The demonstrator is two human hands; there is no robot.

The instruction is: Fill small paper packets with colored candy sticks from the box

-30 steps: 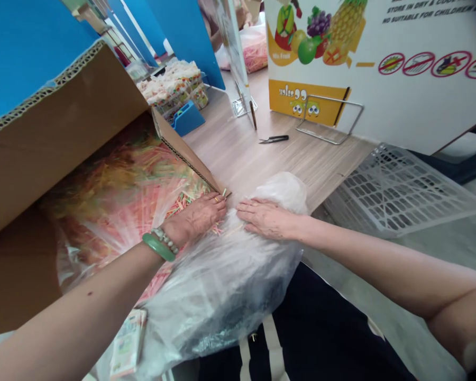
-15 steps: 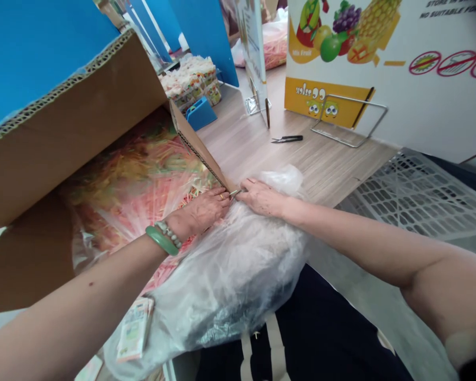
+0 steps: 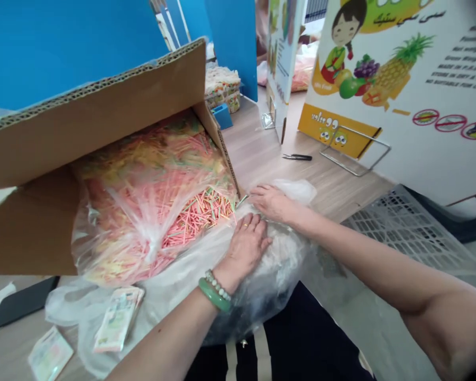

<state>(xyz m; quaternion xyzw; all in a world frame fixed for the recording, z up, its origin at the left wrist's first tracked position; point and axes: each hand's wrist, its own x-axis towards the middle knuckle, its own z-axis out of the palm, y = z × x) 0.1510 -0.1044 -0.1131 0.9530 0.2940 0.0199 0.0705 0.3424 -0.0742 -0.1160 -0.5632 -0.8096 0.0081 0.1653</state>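
My left hand [image 3: 246, 241], with a green bangle and a beaded bracelet at the wrist, lies spread on a crumpled clear plastic bag [image 3: 277, 259] in front of me. My right hand [image 3: 267, 201] rests on the bag's upper part, fingertips near the box corner beside a small thin stick; its fingers look close together, and whether they grip anything is not clear. To the left, an open cardboard box [image 3: 103, 121] holds pink, yellow and green thin sticks [image 3: 206, 211], partly inside a knotted clear bag [image 3: 153, 243].
Stacked printed packets [image 3: 119, 320], another packet [image 3: 51, 354] and a black flat object [image 3: 21, 304] lie at left front. Beyond my hands are black snips [image 3: 297, 157], a wire stand [image 3: 355, 153] and printed boards [image 3: 400, 95]. A plastic crate [image 3: 408, 227] stands at right.
My left hand has moved right and toward me, off the sticks by the box edge and onto the plastic bag. The view has shifted, showing more of the box and left side.
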